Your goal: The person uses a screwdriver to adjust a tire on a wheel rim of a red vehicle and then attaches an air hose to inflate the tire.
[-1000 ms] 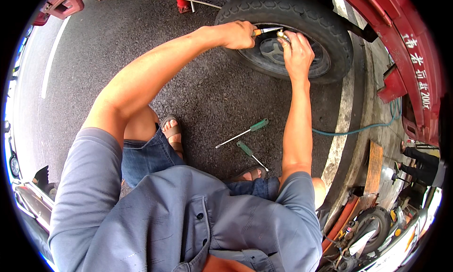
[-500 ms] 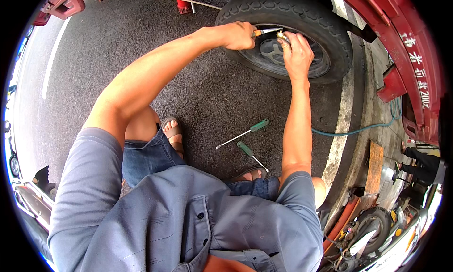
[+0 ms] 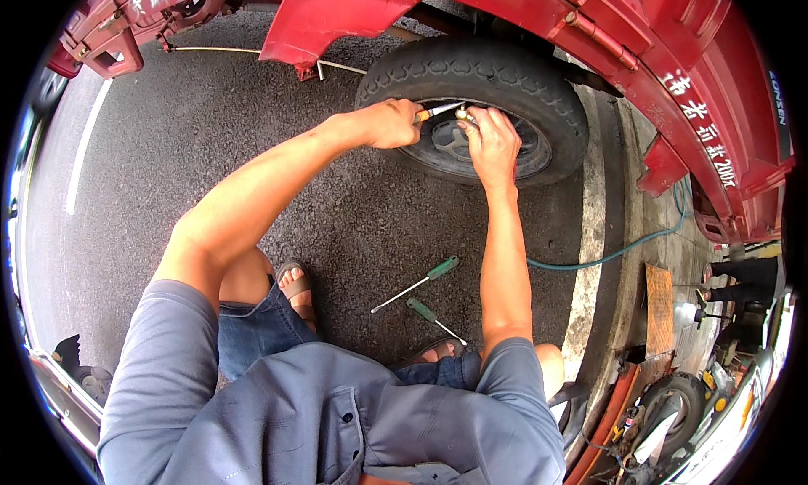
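Note:
My left hand (image 3: 392, 123) is closed round a yellow-handled tool (image 3: 436, 112) with a bright, tapering metal shaft. Its tip points right, across the upper rim of the wheel. My right hand (image 3: 493, 140) pinches a small brass fitting (image 3: 462, 113) between thumb and fingers, close by that tip; whether the two touch I cannot tell. Both hands are over the near face of a black tyre (image 3: 471, 68) on a grey wheel rim (image 3: 450, 140). Fingers hide part of the rim and the fitting's lower end.
Red vehicle bodywork (image 3: 345, 18) overhangs the tyre. Two green-handled screwdrivers (image 3: 441, 268) lie on the asphalt (image 3: 278, 190) by my feet. A blue-green hose (image 3: 614, 256) runs off to the right. A rusty orange board (image 3: 659, 310) and a spare wheel (image 3: 682, 409) are at the right.
The view has tilted up, showing more of the red bodywork and placing the wheel lower. Both hands keep their grips and remain at about the same part of the rim.

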The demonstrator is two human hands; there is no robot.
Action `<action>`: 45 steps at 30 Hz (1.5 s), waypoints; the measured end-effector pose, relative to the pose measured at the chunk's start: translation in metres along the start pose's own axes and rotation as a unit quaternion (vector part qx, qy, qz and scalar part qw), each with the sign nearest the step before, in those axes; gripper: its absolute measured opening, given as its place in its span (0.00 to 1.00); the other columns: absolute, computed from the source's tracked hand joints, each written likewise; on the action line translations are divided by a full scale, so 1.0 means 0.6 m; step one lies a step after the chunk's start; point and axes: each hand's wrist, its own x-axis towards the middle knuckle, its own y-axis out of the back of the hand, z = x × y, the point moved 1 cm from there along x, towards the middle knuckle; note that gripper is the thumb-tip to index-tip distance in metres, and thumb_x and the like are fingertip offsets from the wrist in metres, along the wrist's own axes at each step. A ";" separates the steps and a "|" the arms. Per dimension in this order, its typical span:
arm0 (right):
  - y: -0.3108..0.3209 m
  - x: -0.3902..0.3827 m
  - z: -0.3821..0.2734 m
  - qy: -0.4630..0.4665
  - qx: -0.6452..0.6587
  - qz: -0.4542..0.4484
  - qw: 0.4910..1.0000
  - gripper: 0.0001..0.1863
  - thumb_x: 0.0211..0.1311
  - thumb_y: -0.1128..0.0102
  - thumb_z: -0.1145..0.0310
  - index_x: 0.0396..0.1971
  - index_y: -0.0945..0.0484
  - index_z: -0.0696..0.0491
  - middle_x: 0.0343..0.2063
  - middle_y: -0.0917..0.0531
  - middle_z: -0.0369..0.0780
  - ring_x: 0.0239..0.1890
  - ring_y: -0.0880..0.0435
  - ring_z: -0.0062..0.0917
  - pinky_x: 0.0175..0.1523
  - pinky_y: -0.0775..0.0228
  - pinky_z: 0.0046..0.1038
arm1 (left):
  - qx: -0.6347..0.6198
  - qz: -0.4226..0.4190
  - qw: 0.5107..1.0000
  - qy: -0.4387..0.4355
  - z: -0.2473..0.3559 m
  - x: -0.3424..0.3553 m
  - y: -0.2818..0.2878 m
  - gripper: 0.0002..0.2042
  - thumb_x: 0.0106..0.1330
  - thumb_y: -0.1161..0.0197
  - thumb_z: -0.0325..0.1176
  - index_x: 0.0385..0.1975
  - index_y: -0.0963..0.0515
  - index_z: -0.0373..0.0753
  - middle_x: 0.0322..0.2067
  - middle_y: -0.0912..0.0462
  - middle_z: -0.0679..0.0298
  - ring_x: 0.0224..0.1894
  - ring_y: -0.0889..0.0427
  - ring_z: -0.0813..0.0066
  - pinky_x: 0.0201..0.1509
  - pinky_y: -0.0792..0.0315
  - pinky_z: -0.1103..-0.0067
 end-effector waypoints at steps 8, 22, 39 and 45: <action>-0.005 0.002 0.000 0.009 0.004 0.007 1.000 0.13 0.47 0.30 0.71 0.35 0.19 0.54 0.29 0.19 0.41 0.34 0.19 0.38 0.40 0.26 0.37 | -0.037 0.000 0.999 0.020 -0.008 -0.008 -0.005 0.18 0.57 0.43 0.36 0.45 0.24 0.35 0.38 0.17 0.50 0.45 0.18 0.56 0.49 0.28 0.66; -0.006 -0.001 0.009 0.028 0.013 0.014 0.999 0.11 0.50 0.30 0.67 0.33 0.19 0.53 0.27 0.21 0.41 0.33 0.19 0.39 0.37 0.27 0.37 | 0.196 0.124 0.964 0.127 -0.062 -0.056 0.026 0.46 0.48 0.40 0.77 0.47 0.21 0.33 0.50 0.20 0.46 0.56 0.21 0.50 0.60 0.28 0.64; -0.016 -0.009 0.022 0.015 0.000 0.023 1.000 0.10 0.50 0.30 0.67 0.33 0.18 0.50 0.27 0.20 0.38 0.32 0.18 0.36 0.37 0.27 0.36 | 0.010 0.317 0.941 -0.119 0.022 0.002 0.059 0.54 0.37 0.18 0.48 0.67 0.39 0.35 0.58 0.27 0.42 0.62 0.27 0.45 0.64 0.31 0.63; -0.012 -0.009 0.021 0.000 -0.001 0.004 1.000 0.12 0.53 0.30 0.67 0.37 0.17 0.52 0.30 0.18 0.38 0.36 0.17 0.35 0.40 0.26 0.34 | 0.021 0.332 0.933 -0.138 0.023 0.005 0.058 0.52 0.37 0.17 0.46 0.66 0.37 0.36 0.57 0.26 0.42 0.61 0.27 0.45 0.64 0.31 0.62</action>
